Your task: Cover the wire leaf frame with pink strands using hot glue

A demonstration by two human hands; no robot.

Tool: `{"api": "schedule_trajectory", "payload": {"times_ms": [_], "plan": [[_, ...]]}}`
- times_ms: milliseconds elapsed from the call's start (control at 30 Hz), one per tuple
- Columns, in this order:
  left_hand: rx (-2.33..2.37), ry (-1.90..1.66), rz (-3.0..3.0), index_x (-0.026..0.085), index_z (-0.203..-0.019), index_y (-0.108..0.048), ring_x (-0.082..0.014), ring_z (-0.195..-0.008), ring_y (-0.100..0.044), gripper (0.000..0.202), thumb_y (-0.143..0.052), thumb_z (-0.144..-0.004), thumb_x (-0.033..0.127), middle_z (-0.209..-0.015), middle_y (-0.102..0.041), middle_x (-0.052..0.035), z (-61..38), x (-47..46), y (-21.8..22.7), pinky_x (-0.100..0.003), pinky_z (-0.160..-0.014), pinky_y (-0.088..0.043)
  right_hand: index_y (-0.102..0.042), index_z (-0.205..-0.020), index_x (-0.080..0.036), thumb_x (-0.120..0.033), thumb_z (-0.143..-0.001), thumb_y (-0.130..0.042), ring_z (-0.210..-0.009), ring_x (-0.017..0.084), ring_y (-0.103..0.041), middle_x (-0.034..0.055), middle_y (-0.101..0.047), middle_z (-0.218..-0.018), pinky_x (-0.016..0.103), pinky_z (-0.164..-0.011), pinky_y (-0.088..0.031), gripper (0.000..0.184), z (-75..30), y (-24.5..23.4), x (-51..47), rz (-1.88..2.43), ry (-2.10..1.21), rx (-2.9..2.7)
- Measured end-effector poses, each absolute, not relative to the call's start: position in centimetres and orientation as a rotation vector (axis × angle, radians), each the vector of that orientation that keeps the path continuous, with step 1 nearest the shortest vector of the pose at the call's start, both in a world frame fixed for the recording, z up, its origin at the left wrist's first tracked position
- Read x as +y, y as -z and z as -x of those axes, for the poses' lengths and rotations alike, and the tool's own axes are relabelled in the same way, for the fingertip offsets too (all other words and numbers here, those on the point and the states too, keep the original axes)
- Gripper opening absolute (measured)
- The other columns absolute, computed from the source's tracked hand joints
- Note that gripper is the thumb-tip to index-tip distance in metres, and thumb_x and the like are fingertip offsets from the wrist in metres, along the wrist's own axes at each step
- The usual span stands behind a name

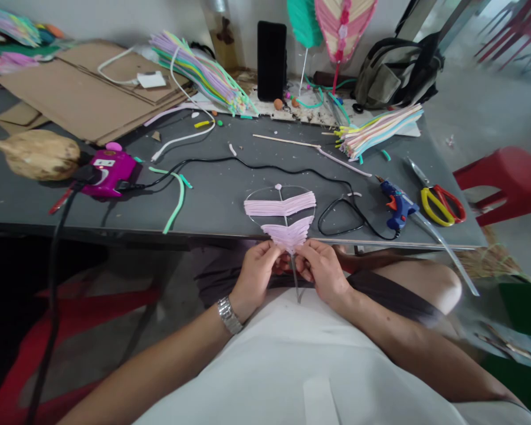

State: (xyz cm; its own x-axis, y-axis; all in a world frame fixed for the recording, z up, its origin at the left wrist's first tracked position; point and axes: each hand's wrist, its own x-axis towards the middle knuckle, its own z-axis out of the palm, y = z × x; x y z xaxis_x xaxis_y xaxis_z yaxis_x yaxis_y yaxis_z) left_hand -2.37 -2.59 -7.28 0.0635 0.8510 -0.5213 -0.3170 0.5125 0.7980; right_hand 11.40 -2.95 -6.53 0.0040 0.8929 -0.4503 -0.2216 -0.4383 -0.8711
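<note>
Between my hands is a pink pipe-cleaner leaf on a thin wire outline with a central stem. Two bands of pink strips cross the wire, with an open gap between them. My left hand pinches the lower left edge, thumb and fingers closed on it. On the lower right edge, my right hand pinches in the same way. The bare stem runs down between both hands toward my lap. The leaf's upper part lies over the table's front edge; the fingertips partly hide its lowest strips.
To the right lie a blue glue gun with its glue stick and scissors. A black cord crosses the table from a magenta power socket. Pipe-cleaner bundles, cardboard, a phone and a bag stand behind.
</note>
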Motion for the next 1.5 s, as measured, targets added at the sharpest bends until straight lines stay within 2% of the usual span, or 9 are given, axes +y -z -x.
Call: {"api": "schedule_trajectory", "payload": {"times_ms": [267,633,733,833,933,1033,1267,1400,1500], "plan": [[1.176,-0.946,-0.527,0.018,-0.068,-0.064,-0.0137,-0.056,-0.058,0.027,-0.075,-0.071,0.042,-0.064,-0.067,-0.0011,2.5,-2.7,6.8,-0.025,-0.056,-0.045,-0.054,-0.057,-0.020,-0.042,-0.066,-0.080,-0.034,0.004,-0.037,-0.0048,-0.056,-0.047,0.021,-0.037,-0.023,0.035,-11.4,6.3,-2.8,1.380,-1.637,-0.739],[1.161,-0.999,-0.530,0.018,-0.069,-0.058,-0.0126,-0.057,-0.058,0.034,-0.083,-0.064,0.041,-0.064,-0.063,0.0025,2.0,-2.8,6.5,-0.027,-0.060,-0.050,-0.056,-0.064,-0.021,-0.050,-0.074,-0.080,-0.036,0.007,-0.039,-0.0042,-0.056,-0.046,0.022,-0.036,-0.026,0.039,-11.8,6.7,-3.3,1.492,-1.461,-0.957],[1.157,-1.020,-0.505,0.019,-0.069,-0.056,-0.0143,-0.060,-0.062,0.034,-0.083,-0.064,0.041,-0.064,-0.062,0.0028,2.2,-2.5,6.3,-0.028,-0.062,-0.053,-0.059,-0.072,-0.022,-0.042,-0.086,-0.073,-0.043,0.010,-0.046,-0.0027,-0.060,-0.054,0.024,-0.043,-0.037,0.028,-12.5,6.3,-3.7,1.532,-1.159,-1.259],[1.123,-1.019,-0.449,0.019,-0.072,-0.055,-0.0159,-0.062,-0.067,0.035,-0.083,-0.062,0.038,-0.066,-0.063,0.0032,2.5,-2.3,5.9,-0.028,-0.061,-0.054,-0.068,-0.092,-0.021,-0.027,-0.094,-0.063,-0.068,0.017,-0.063,0.0053,-0.070,-0.082,0.029,-0.063,-0.052,0.008,-13.4,5.7,-3.2,1.417,-0.678,-1.695],[1.075,-1.021,-0.410,0.019,-0.079,-0.057,-0.0163,-0.063,-0.069,0.036,-0.084,-0.064,0.038,-0.069,-0.065,0.0038,2.8,-2.4,5.7,-0.027,-0.059,-0.054,-0.073,-0.108,-0.020,-0.016,-0.098,-0.053,-0.097,0.024,-0.068,0.0124,-0.071,-0.108,0.035,-0.082,-0.055,0.023,-13.9,5.3,-1.8,1.198,-0.354,-2.119],[1.062,-1.023,-0.385,0.019,-0.079,-0.057,-0.0158,-0.064,-0.070,0.035,-0.084,-0.066,0.036,-0.068,-0.064,0.0046,3.0,-2.7,5.6,-0.025,-0.059,-0.053,-0.076,-0.103,-0.020,-0.011,-0.099,-0.050,-0.094,0.023,-0.066,0.0115,-0.071,-0.102,0.034,-0.083,-0.055,0.028,-13.9,5.4,-0.6,1.061,-0.229,-2.363],[1.033,-1.040,-0.340,0.017,-0.081,-0.062,-0.0165,-0.070,-0.072,0.033,-0.086,-0.065,0.031,-0.081,-0.072,-0.0023,3.4,-3.0,5.3,-0.028,-0.065,-0.056,-0.074,-0.098,-0.019,-0.010,-0.098,-0.055,-0.092,0.020,-0.066,0.0091,-0.067,-0.100,0.031,-0.081,-0.054,0.021,-14.7,4.9,0.2,1.047,-0.374,-2.190],[1.047,-1.063,-0.350,0.016,-0.082,-0.063,-0.0152,-0.066,-0.071,0.035,-0.088,-0.060,0.027,-0.079,-0.071,-0.0010,3.2,-2.9,5.1,-0.026,-0.062,-0.054,-0.073,-0.097,-0.021,-0.009,-0.096,-0.057,-0.084,0.018,-0.064,0.0060,-0.064,-0.092,0.031,-0.075,-0.052,0.020,-15.1,4.5,0.0,1.066,-0.514,-2.110],[1.060,-1.065,-0.380,0.016,-0.081,-0.062,-0.0144,-0.063,-0.069,0.035,-0.087,-0.061,0.031,-0.075,-0.071,-0.0008,3.2,-2.8,5.1,-0.024,-0.059,-0.051,-0.073,-0.098,-0.021,-0.009,-0.096,-0.057,-0.083,0.019,-0.064,0.0051,-0.064,-0.089,0.031,-0.074,-0.051,0.020,-15.1,4.4,0.0,1.036,-0.566,-2.086]]}}
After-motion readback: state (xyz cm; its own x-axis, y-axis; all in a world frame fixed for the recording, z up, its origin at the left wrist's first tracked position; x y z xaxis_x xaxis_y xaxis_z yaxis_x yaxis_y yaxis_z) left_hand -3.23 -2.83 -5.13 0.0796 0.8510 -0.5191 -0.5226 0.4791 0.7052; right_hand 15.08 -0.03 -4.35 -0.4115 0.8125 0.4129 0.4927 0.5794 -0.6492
